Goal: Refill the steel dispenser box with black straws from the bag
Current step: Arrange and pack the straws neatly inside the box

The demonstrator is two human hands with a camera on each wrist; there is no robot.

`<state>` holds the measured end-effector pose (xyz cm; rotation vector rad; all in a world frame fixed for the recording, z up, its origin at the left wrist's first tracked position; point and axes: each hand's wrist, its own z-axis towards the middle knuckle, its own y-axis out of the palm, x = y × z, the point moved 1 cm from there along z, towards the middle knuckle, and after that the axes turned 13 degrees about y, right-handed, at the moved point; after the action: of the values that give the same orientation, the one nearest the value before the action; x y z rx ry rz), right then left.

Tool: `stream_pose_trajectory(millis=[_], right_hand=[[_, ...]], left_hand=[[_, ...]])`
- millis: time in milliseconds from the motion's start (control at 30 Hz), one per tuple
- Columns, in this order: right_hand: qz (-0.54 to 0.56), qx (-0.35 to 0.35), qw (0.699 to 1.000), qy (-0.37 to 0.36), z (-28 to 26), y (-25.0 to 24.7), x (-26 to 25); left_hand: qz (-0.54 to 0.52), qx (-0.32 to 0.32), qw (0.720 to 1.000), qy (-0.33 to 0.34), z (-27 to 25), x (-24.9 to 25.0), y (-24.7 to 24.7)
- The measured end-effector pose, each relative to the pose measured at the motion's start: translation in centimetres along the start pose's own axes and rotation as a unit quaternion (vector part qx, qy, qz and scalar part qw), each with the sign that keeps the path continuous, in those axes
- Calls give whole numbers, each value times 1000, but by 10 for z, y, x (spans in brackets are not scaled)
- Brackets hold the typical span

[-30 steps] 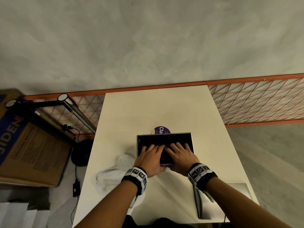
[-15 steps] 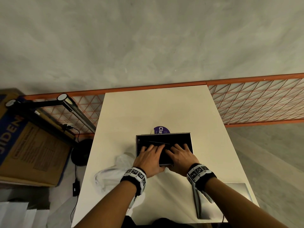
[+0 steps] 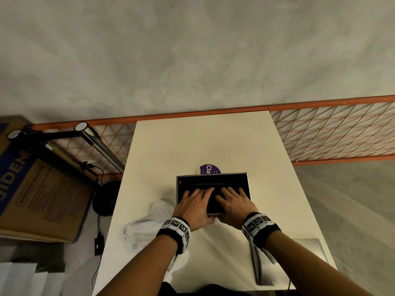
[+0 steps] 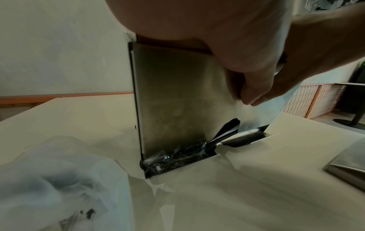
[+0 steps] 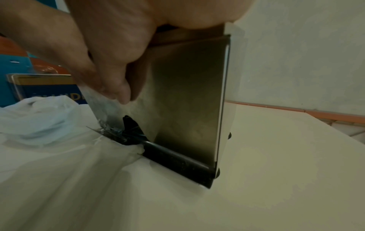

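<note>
The steel dispenser box [image 3: 212, 173] stands open-topped in the middle of the white table [image 3: 192, 146], filled with black straws [image 3: 213, 183]. My left hand [image 3: 197, 198] and right hand [image 3: 232, 199] lie side by side on the straws, fingers straight and reaching into the box. The thumbs hang down outside the front wall [image 4: 173, 96]. In the wrist views wrapped black straws [image 4: 177, 157] [image 5: 177, 159] lie in the slot at the box's foot. The crumpled clear bag [image 3: 145, 227] lies left of the box.
The steel lid [image 3: 299, 259] lies at the table's near right corner. A purple round label [image 3: 210, 169] shows just behind the box. An orange mesh fence [image 3: 331, 133] runs behind the table. A cardboard box [image 3: 38, 189] and a black lamp arm [image 3: 64, 135] are left of it.
Both hands stay on the straws in the box; the fingers have shifted only slightly.
</note>
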<state>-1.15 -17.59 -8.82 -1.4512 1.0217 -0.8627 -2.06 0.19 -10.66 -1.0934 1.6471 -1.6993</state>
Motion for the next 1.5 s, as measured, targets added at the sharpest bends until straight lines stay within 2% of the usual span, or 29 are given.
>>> stream_pose_trajectory(millis=[533, 933, 1300, 1500], right_hand=[[-11, -21, 1000, 7, 7, -2, 1], [19, 16, 1000, -10, 10, -2, 5], [13, -18, 1000, 12, 17, -1, 6], [19, -16, 1000, 16, 16, 0, 5]], left_hand=[[11, -1, 1000, 14, 4, -4, -5], [-8, -15, 1000, 3, 10, -7, -8], [20, 22, 999, 31, 7, -8, -13], [-22, 17, 999, 19, 7, -7, -13]])
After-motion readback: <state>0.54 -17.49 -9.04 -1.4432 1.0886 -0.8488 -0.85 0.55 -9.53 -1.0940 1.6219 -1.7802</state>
